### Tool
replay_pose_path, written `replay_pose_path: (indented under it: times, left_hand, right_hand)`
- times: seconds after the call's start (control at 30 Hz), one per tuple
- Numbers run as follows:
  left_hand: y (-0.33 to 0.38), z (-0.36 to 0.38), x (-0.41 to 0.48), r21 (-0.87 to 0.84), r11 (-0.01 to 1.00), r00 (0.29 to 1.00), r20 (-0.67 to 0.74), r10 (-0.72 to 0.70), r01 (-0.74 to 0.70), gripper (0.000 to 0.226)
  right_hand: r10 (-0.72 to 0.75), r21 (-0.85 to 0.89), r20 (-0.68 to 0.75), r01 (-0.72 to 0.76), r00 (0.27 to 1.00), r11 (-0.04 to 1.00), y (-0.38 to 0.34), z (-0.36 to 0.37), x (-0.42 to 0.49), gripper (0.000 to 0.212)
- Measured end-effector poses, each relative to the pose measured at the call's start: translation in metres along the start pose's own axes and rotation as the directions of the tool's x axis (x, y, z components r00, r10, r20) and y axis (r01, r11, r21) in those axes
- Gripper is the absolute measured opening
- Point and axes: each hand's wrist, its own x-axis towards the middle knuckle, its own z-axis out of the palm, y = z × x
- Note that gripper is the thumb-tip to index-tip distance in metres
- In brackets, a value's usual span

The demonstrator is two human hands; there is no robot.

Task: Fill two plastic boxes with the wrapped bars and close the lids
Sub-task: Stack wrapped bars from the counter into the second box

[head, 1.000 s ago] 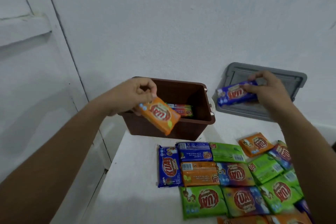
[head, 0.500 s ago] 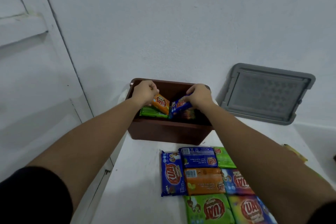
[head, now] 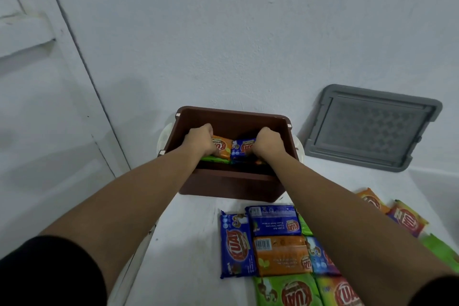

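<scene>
your left hand and right hand have sunk lower in the box, gripping orange bar and blue bar; release next.

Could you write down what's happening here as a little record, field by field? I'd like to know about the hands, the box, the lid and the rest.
left hand: inside the box, holding an orange bar
right hand: inside the box, holding a blue bar
box contents: a green bar under the orange one; others are darker, count unclear
lid: grey, off, leaning on the wall to the right of the box
table: many bars lie in front of the box
second box: not in view
</scene>
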Motion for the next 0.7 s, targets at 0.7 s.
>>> replay_pose_path:
  times: [0.7]
  left_hand:
    - [0.040, -0.020, -0.047, 0.088, 0.901, 0.866, -0.254, 0.432, -0.424, 0.028]
  right_hand:
    - [-0.261, -0.139, -0.117, 0.244, 0.958, 0.960, 0.006, -0.071, -0.056, 0.031]
